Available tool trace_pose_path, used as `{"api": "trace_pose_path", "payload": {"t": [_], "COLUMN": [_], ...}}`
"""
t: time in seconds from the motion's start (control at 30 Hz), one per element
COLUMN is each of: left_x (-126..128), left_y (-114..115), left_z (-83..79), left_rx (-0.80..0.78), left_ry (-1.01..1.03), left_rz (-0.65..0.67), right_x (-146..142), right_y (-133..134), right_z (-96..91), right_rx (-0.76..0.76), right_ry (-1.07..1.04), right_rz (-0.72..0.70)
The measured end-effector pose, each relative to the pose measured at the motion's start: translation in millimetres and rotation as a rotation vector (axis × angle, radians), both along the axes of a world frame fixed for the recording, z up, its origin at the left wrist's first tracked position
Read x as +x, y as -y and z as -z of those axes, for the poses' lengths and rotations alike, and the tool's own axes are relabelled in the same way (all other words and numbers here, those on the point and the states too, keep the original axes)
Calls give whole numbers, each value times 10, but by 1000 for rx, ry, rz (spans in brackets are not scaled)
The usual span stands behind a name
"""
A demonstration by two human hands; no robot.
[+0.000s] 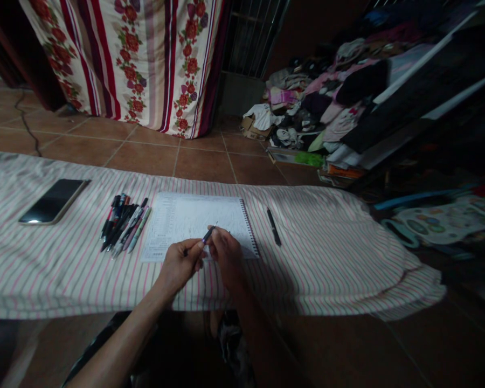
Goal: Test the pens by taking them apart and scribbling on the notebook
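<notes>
Over the lower part of an open spiral notebook (204, 210), my two hands meet around a dark pen (207, 235). My left hand (181, 261) is closed on the pen's barrel. The fingers of my right hand (226, 250) pinch its upper end, where a thin tip sticks out. Faint marks cover the notebook page, and its wire binding runs down the right side. Left of the notebook lies a bunch of several pens (123, 223). A single black pen (274, 227) rests on the cloth to the right.
A striped cloth (327, 258) covers the table. A phone (54, 202) lies screen up at the left. Beyond the table are a tiled floor (202, 163), a floral curtain (157, 64) and a heap of clothes (311, 102). A patterned item (440, 218) stands at the right.
</notes>
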State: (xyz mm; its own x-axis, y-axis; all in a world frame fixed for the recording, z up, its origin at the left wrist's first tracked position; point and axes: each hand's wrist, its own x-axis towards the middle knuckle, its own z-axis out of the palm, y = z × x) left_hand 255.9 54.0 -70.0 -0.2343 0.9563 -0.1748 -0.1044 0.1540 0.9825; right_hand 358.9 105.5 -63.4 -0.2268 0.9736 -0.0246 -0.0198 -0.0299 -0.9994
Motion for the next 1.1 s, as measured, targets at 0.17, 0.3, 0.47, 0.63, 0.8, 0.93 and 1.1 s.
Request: {"api": "trace_pose_path", "payload": {"t": [0.17,0.3,0.47,0.63,0.8,0.93,1.1], "left_x": [36,36,10,-7,-5,11,16], "left_y": [-9,-7,-9,-14,-19,-14,-6], "left_z": [54,80,78,73,110,120,84], "left_rx": [3,-11,3,-9,-35,-37,-39], "left_ry": [32,5,-31,-56,-73,-92,-102], "left_rz": [-39,-11,-1,29,26,12,64], "right_x": [9,16,27,37,37,14,11], "right_y": [-23,-32,-15,-9,-24,-44,-36], "right_z": [47,69,13,8,47,100,82], "right_rx": [-32,-4,-13,-48,-103,-94,-81], "right_ry": [58,99,111,49,4,26,36], "right_rz": [66,92,74,60,67,121,138]}}
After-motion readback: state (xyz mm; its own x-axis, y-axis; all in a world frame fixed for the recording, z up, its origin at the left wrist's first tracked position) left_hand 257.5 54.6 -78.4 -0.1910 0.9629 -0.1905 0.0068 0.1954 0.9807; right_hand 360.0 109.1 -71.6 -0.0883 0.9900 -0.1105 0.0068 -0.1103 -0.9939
